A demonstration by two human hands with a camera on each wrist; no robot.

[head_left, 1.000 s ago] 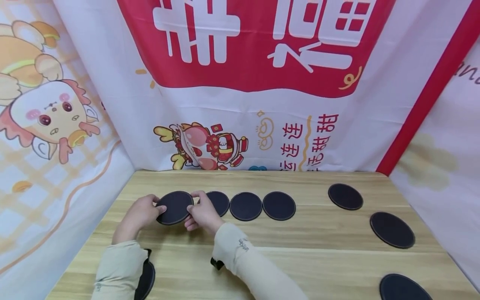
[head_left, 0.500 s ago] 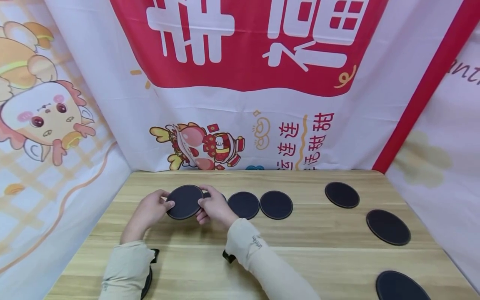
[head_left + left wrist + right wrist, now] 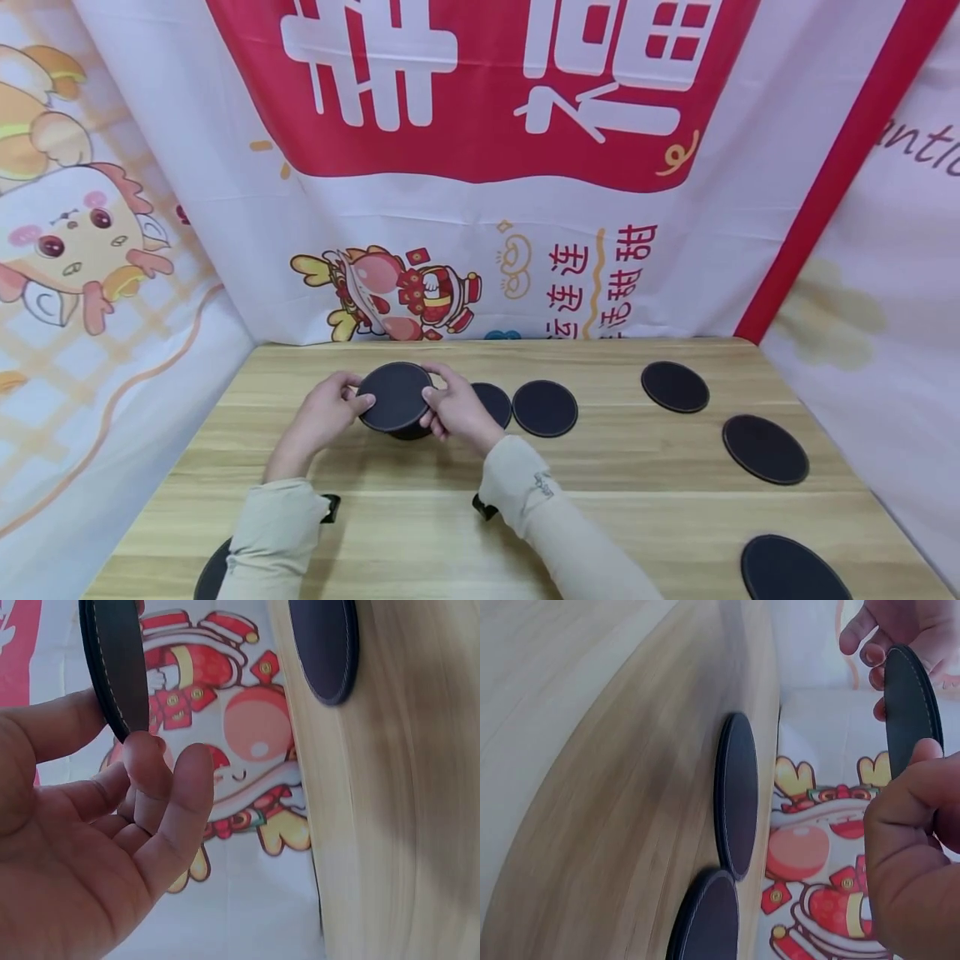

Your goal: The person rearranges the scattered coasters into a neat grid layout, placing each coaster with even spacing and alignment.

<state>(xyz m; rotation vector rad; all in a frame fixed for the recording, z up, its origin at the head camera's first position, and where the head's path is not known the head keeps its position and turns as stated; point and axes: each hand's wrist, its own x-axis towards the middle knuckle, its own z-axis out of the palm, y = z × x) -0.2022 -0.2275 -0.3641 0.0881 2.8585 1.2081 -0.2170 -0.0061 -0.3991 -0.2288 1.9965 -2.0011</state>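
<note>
A round black coaster (image 3: pixel 395 396) with pale stitching round its edge is held up over the table by both hands. My left hand (image 3: pixel 322 412) pinches its left edge between thumb and fingers, and my right hand (image 3: pixel 461 408) grips the right edge. Below it, another black coaster (image 3: pixel 411 432) on the table is mostly hidden in the head view. The right wrist view shows that the held coaster (image 3: pixel 909 712) is apart from the coaster beneath (image 3: pixel 739 795). From the left wrist, the held coaster (image 3: pixel 120 667) appears nearly edge-on.
Two more coasters, one (image 3: pixel 491 404) partly behind my right hand and one (image 3: pixel 545 408) beside it, continue the row. Others lie at the right: a far one (image 3: pixel 675 386), a middle one (image 3: pixel 765 448) and a near one (image 3: pixel 795 571). Another coaster (image 3: pixel 212 575) shows by my left sleeve.
Both hands have carried the held coaster to the right, from beside the row's left end to above its leftmost coaster. The head view has turned slightly right.
</note>
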